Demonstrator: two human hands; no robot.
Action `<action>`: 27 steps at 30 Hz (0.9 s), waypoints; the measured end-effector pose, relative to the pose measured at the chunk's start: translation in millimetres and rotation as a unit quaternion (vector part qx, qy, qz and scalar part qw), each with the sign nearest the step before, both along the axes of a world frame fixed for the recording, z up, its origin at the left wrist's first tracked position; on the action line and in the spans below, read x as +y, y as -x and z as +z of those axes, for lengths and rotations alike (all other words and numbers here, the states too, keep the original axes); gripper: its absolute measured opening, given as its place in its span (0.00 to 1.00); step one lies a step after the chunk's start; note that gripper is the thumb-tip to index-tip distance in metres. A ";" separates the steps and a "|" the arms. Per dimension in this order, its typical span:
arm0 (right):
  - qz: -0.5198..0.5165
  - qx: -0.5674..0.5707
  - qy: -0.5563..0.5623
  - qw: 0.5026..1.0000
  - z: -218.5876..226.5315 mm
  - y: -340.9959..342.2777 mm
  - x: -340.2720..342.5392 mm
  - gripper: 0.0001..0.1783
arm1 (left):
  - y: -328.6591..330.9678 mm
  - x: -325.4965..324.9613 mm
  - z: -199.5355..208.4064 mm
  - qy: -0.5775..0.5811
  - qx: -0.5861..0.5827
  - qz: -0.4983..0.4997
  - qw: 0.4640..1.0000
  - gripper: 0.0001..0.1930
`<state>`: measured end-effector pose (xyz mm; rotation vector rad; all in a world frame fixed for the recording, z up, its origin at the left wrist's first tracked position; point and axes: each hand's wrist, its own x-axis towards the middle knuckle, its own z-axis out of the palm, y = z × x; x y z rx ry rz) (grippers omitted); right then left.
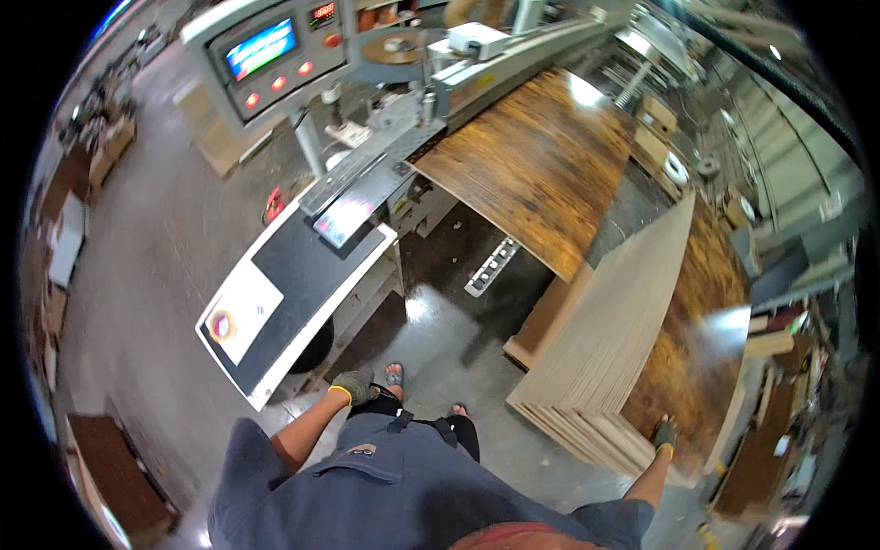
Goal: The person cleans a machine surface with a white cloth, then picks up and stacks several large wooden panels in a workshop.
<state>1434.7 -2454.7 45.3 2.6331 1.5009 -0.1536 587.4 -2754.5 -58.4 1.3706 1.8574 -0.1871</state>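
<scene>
My right hand [664, 432], in a dark work glove with a yellow cuff, lies flat on the top board of a tall stack of wood-grain boards [694, 362], close to its near edge. My left hand [356, 386], gloved the same way, is beside my left thigh, and its fingers are too indistinct to read. One brown wood-grain panel [532, 160] lies ahead along the beam of a machine. Its near end reaches out over the floor.
Front left stands the machine's control panel [270, 60] with a lit screen and red buttons. Below it, a black-topped side table [298, 280] holds a phone [346, 220] and a tape roll [221, 325]. A roller strip [492, 267] sits under the panel. Cardboard boxes [656, 117] stand farther right.
</scene>
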 end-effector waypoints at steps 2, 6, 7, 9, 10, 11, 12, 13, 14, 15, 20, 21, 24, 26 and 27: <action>0.016 -0.022 0.040 0.999 -16.7 15.8 13.1 0.41 | 4.7 -6.6 10.3 0.002 0.043 0.041 0.998 0.31; -0.004 -0.058 0.040 0.998 -14.2 -42.6 16.8 0.39 | -0.1 17.6 18.0 -0.064 0.062 0.095 0.992 0.26; -0.013 -0.073 0.042 0.996 4.1 -40.6 18.9 0.39 | -9.2 21.1 23.2 -0.052 0.071 0.080 0.993 0.26; -0.012 -0.065 0.004 0.998 26.9 -42.4 13.6 0.38 | -39.8 37.1 26.6 -0.035 0.113 -0.034 0.992 0.28; -0.007 -0.057 -0.011 0.998 30.5 -39.6 13.7 0.37 | -56.9 34.0 21.1 -0.019 0.115 -0.054 0.992 0.29; 0.010 -0.046 -0.009 0.999 26.8 -26.7 15.5 0.38 | -60.9 11.4 -2.9 -0.055 0.097 -0.090 0.990 0.29; 0.024 -0.036 -0.006 0.999 23.5 -14.7 14.8 0.38 | -63.3 -9.2 -21.2 -0.088 0.077 -0.128 0.985 0.29; 0.008 -0.060 -0.020 0.998 33.4 -27.5 3.9 0.39 | -109.9 37.8 -1.2 -0.059 0.048 -0.123 0.989 0.30; -0.009 -0.070 -0.028 0.997 34.4 -36.6 -6.3 0.39 | -160.5 80.0 38.2 -0.026 0.024 -0.115 0.993 0.31; 0.002 -0.068 -0.027 0.997 29.4 -33.5 -7.5 0.40 | -177.9 78.4 29.2 -0.003 -0.004 -0.106 0.994 0.32; 0.026 -0.078 -0.034 0.996 23.0 -7.7 -31.6 0.44 | -272.8 107.5 -8.3 -0.067 -0.174 -0.073 0.980 0.33; 0.046 -0.071 -0.026 0.996 34.5 18.9 -38.1 0.45 | -292.4 103.4 -20.8 -0.009 -0.301 0.025 0.953 0.33; 0.079 -0.060 -0.013 0.995 39.4 76.9 -56.1 0.47 | -356.1 105.6 -63.6 0.110 -0.582 0.241 0.769 0.31; 0.107 -0.088 -0.036 0.990 20.4 110.9 -61.6 0.46 | -397.8 104.9 -70.6 0.132 -0.641 0.296 0.696 0.36; 0.125 -0.071 -0.050 0.988 31.4 134.8 -66.5 0.45 | -418.7 105.7 -63.7 0.154 -0.660 0.321 0.662 0.39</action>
